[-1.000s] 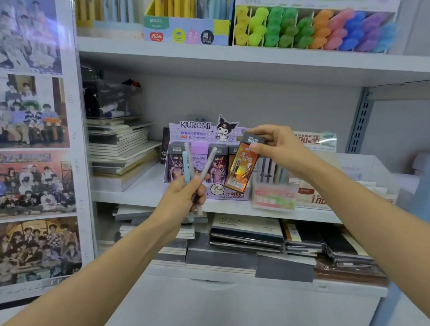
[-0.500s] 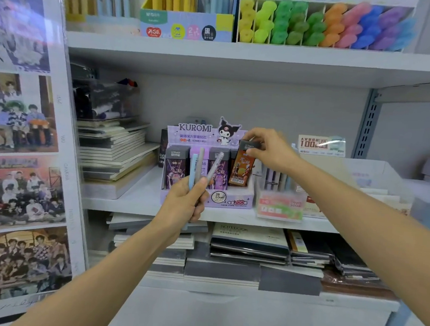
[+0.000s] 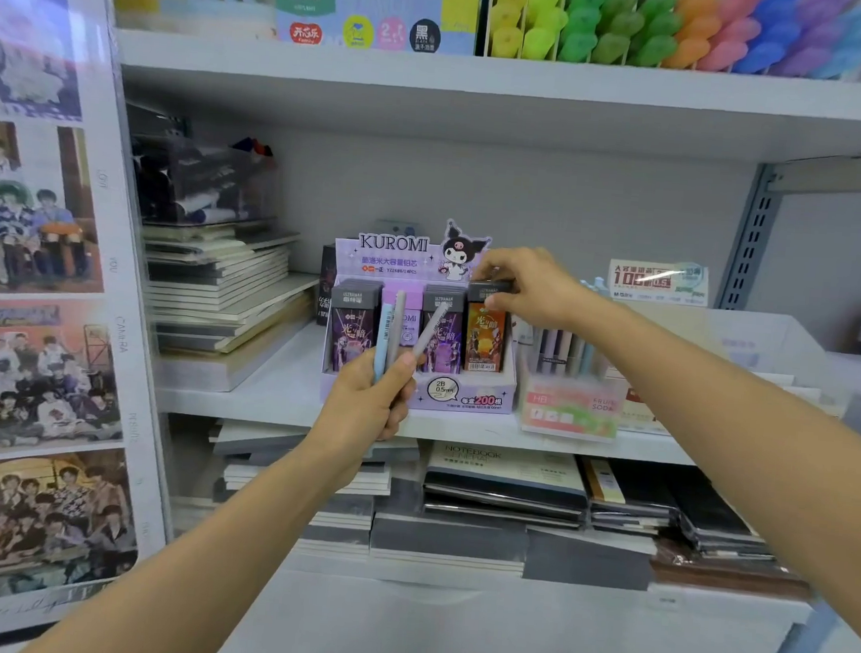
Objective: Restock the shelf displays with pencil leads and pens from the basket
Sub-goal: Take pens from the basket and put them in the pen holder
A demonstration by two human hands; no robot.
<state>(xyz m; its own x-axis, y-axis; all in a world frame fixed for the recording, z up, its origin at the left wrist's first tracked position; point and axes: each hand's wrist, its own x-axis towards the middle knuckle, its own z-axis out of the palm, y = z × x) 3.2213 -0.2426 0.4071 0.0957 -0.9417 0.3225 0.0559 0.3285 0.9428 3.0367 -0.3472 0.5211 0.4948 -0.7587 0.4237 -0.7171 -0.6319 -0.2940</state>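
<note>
Pinching the orange lead case by its dark cap, the right hand holds it in the rightmost slot of the Kuromi display box, seen from the head camera. The left hand clasps several pens just before the box. Releasing a tilted case could topple it, and those pens could knock the neighbouring cases.
</note>
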